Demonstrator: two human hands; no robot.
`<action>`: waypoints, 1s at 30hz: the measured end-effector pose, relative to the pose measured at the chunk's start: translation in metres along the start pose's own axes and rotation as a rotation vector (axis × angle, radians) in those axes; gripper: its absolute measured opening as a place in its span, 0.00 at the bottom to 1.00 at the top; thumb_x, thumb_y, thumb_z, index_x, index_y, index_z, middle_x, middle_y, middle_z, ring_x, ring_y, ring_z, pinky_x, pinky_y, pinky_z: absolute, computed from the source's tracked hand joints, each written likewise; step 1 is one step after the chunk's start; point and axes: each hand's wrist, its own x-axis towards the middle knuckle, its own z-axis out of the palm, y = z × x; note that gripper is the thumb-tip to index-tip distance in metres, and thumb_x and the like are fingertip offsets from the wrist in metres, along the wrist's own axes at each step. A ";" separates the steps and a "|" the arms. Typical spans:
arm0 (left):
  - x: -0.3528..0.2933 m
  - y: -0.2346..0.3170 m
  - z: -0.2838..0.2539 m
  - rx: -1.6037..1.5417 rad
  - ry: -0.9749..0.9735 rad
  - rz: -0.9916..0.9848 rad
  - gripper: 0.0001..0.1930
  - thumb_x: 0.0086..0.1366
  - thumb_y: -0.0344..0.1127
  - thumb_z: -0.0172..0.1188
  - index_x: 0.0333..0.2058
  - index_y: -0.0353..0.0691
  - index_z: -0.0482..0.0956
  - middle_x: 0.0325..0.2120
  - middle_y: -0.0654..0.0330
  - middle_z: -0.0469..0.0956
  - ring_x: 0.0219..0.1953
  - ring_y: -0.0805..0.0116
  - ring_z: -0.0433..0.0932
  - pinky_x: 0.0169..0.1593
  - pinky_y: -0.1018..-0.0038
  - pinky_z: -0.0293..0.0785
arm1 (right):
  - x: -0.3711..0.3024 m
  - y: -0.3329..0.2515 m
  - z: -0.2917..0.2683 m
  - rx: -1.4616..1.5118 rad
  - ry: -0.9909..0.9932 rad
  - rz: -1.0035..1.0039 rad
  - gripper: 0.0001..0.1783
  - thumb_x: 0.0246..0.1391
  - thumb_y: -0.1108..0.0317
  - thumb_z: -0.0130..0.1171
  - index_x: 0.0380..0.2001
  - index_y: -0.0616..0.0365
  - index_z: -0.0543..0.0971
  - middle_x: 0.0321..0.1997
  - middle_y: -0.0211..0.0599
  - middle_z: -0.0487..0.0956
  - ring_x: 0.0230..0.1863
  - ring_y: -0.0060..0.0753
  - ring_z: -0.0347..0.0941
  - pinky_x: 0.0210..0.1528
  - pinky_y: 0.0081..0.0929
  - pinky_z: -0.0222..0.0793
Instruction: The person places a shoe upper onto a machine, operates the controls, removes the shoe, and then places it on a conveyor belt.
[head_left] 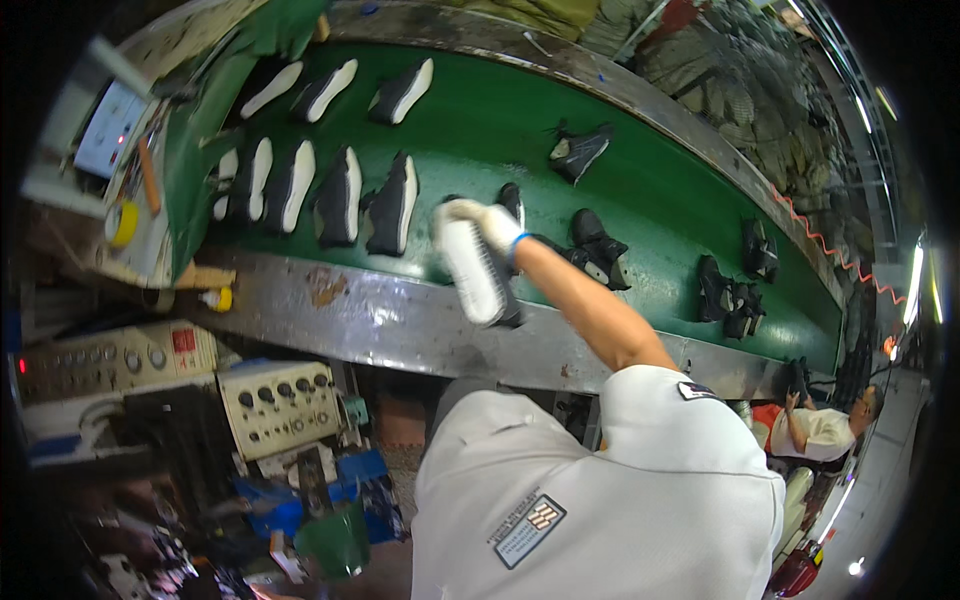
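Note:
My right hand [482, 220], in a white glove with a blue cuff edge, is closed around one end of a dark shoe [475, 275]. The shoe's white sole faces up, and it hangs over the near edge of a green conveyor belt [460, 135]. To its left, several dark shoes with white soles lie on their sides in two rows, the nearest being a black shoe [392, 205]. Just right of my hand, partly behind my forearm, sit dark shoes [597, 238]. My left hand does not show.
A metal rail [330, 310] edges the belt on my side. Control panels with knobs [280, 405] stand at the lower left. More dark shoes [735, 300] sit farther right on the belt. Another person [820, 430] is at the far right. Netted bundles [730, 90] lie beyond the belt.

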 end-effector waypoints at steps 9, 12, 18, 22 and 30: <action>0.003 0.023 0.113 0.047 -0.342 -0.409 0.14 0.63 0.39 0.68 0.36 0.32 0.84 0.31 0.48 0.84 0.33 0.55 0.81 0.38 0.59 0.78 | 0.059 -0.049 -0.285 -1.108 0.835 0.181 0.45 0.48 0.31 0.59 0.48 0.68 0.82 0.52 0.62 0.80 0.57 0.57 0.76 0.59 0.44 0.70; 0.007 0.027 0.124 0.124 -0.376 -0.442 0.14 0.61 0.40 0.70 0.36 0.32 0.84 0.31 0.50 0.83 0.32 0.57 0.81 0.37 0.59 0.79 | 0.103 -0.048 -0.348 -0.810 1.186 0.106 0.46 0.43 0.34 0.67 0.48 0.70 0.80 0.51 0.65 0.80 0.56 0.58 0.77 0.58 0.44 0.71; 0.027 0.026 0.120 0.236 -0.434 -0.525 0.16 0.58 0.41 0.73 0.35 0.32 0.84 0.29 0.52 0.83 0.30 0.61 0.81 0.34 0.61 0.80 | 0.197 -0.018 -0.437 -0.080 1.092 -0.208 0.36 0.41 0.49 0.76 0.44 0.71 0.82 0.45 0.49 0.84 0.47 0.42 0.81 0.53 0.37 0.72; 0.040 0.001 0.080 0.280 -0.460 -0.607 0.17 0.56 0.41 0.75 0.34 0.32 0.83 0.28 0.54 0.83 0.28 0.63 0.80 0.32 0.61 0.80 | 0.190 -0.028 -0.429 0.590 0.841 -0.268 0.23 0.51 0.73 0.71 0.50 0.68 0.79 0.47 0.43 0.83 0.43 0.43 0.81 0.51 0.41 0.78; -0.002 -0.131 -0.048 0.111 -0.821 -0.868 0.14 0.58 0.41 0.68 0.32 0.34 0.79 0.21 0.58 0.78 0.19 0.68 0.76 0.20 0.73 0.71 | 0.005 0.004 -0.157 0.638 -0.233 -0.444 0.48 0.52 0.36 0.64 0.68 0.51 0.63 0.63 0.46 0.72 0.61 0.58 0.69 0.57 0.68 0.70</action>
